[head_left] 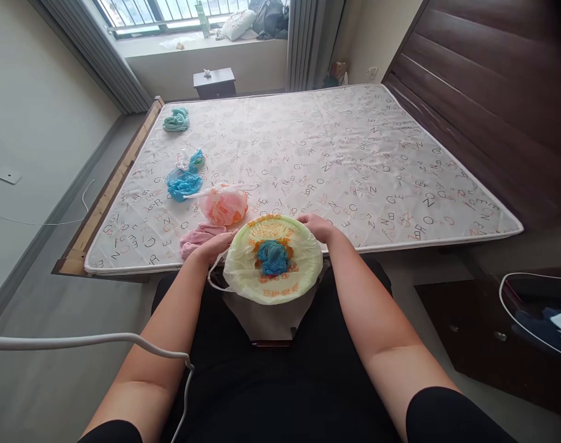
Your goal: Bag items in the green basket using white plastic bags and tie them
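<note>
Above my lap is a round bin (234, 282) with a pale yellow plastic bag (303, 277) stretched over its rim. Orange print shows on the bag, and one of its handle loops hangs out on the left. A crumpled blue plastic bag (274, 257) lies inside. My left hand (217, 246) grips the bin's left side, and my right hand (316, 227) grips the far right side; the fingers of both are partly hidden. Beside my left hand, a pink cloth (195, 239) and a pink-and-orange plastic bag (222, 206) rest on the mattress (345, 166).
Further along the mattress lie a blue plastic bag (183, 184), a smaller blue bundle (197, 160) and a mint-green cloth (176, 119). A wooden bed rail (119, 178) borders the left. A white cable (100, 339) crosses at lower left. A nightstand (214, 80) stands beyond the bed.
</note>
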Motion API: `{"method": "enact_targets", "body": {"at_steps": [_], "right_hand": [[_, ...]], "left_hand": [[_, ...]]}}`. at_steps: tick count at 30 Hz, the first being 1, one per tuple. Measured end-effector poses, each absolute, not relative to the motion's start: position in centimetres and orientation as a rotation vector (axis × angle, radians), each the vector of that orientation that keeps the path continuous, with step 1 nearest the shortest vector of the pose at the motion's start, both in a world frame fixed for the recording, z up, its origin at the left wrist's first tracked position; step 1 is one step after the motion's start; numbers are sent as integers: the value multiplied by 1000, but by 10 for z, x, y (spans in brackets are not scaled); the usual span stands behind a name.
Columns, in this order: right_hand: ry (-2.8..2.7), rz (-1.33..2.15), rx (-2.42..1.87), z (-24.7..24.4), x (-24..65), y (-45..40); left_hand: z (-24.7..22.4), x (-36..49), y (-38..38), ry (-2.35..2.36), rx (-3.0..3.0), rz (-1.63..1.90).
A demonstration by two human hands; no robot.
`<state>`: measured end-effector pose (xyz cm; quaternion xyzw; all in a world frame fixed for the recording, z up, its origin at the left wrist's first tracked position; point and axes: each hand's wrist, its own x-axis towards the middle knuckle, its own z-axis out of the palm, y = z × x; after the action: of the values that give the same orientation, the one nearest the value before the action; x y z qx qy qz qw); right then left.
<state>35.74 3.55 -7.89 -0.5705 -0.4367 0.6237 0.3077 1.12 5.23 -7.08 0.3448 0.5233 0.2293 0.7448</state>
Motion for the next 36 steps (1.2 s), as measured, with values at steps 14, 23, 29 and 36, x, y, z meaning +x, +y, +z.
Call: {"method": "enact_targets", "body": {"at_steps": [14, 23, 29, 36], "right_hand": [[-1092, 1208, -1518, -76, 336, 75], [-1218, 1627, -1458, -57, 340, 81], [-1519, 816, -1656, -63, 331, 91], [-1647, 334, -1689, -68, 321, 95]], "left_hand": [[-72, 13, 79, 1246, 903, 526], [-67, 25, 110, 1672, 1640, 982], [-45, 28, 105, 1560, 1882, 923], [-51, 17, 109, 1638, 2050, 1117]]}}
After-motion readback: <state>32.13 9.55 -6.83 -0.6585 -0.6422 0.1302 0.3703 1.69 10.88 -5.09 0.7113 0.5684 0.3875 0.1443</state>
